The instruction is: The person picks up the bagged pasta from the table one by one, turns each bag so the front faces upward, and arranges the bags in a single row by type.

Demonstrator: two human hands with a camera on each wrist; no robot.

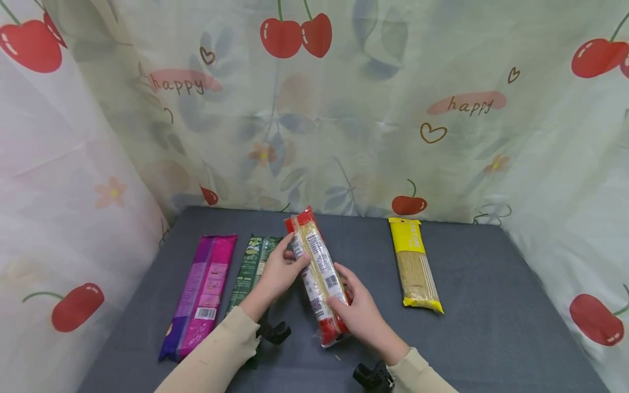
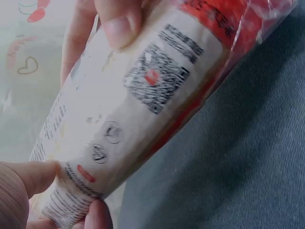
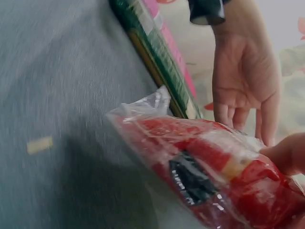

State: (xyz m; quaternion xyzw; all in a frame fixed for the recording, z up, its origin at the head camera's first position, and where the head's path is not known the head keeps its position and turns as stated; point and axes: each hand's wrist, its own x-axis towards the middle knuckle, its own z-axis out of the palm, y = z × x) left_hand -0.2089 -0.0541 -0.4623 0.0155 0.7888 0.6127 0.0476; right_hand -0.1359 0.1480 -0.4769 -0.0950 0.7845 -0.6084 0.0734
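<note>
Both hands hold a red-ended clear pack of dried noodles (image 1: 320, 273), tilted above the table with its white printed label showing. The left hand (image 1: 279, 274) grips its upper left side, thumb across the label. Lower down on the right edge, the right hand (image 1: 362, 311) grips it with the thumb over the front. Up close in the left wrist view, the label (image 2: 119, 109) carries a square code and small print. In the right wrist view the pack's red end (image 3: 209, 162) has a crinkled clear tip; only part of the right thumb (image 3: 288, 153) shows there.
On the dark grey table (image 1: 472, 333), a purple and pink pack (image 1: 203, 300) lies at the left, beside a green pack (image 1: 245, 270) partly hidden by the left arm. A yellow noodle pack (image 1: 415, 267) lies at the right. A cherry-print curtain (image 1: 319, 109) surrounds the back and sides.
</note>
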